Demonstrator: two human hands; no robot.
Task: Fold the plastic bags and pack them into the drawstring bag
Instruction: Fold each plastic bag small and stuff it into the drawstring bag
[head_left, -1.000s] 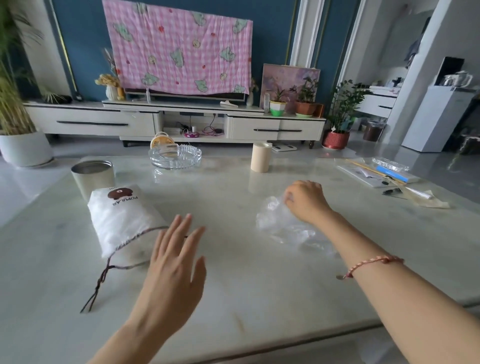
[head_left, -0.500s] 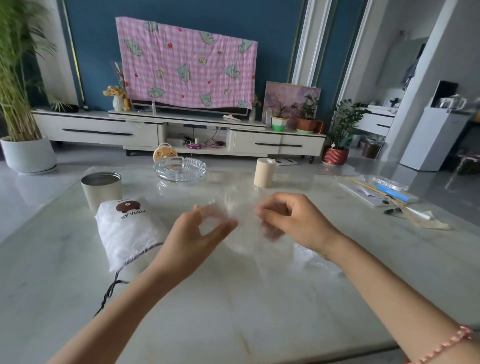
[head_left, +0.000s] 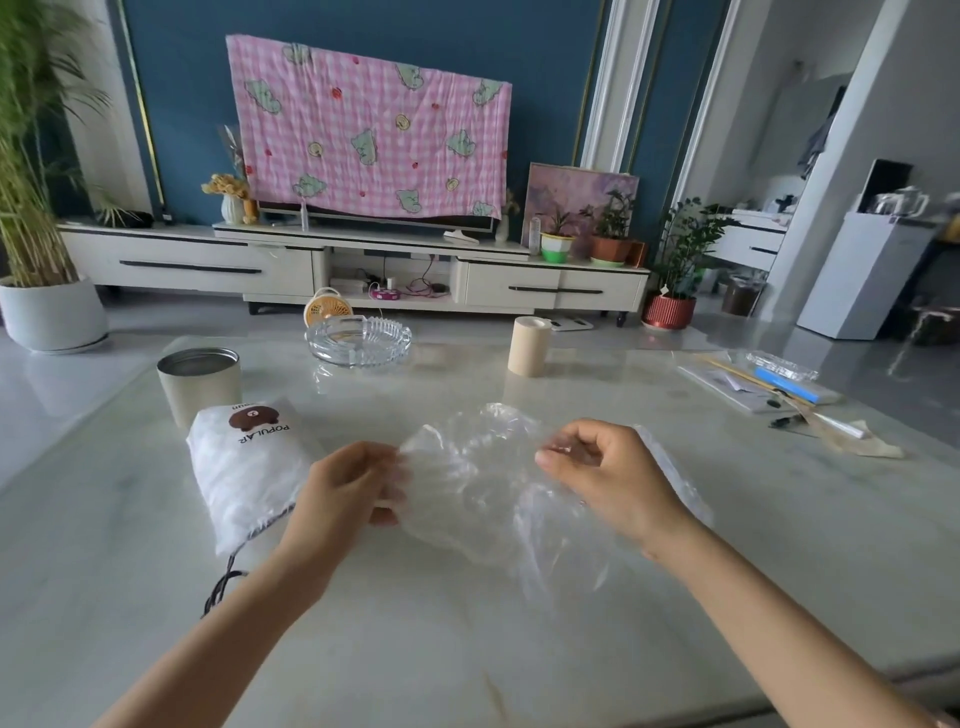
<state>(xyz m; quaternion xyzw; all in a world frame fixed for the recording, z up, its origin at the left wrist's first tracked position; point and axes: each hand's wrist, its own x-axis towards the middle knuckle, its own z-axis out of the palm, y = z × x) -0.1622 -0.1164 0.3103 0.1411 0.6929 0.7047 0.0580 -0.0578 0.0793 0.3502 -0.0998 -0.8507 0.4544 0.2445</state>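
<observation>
Bag (head_left: 467, 499) (clear plastic, crumpled) between left fingers (head_left: 371, 457) and right fingers (head_left: 597, 441), both pinching it.

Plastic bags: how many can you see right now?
1 that I can make out: a clear, crumpled plastic bag gripped between the left hand and right hand. Others may be layered within it or hidden inside the drawstring bag.

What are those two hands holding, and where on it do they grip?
A crumpled clear plastic bag: the left hand pinches its left edge, the right hand its upper right edge.
</observation>
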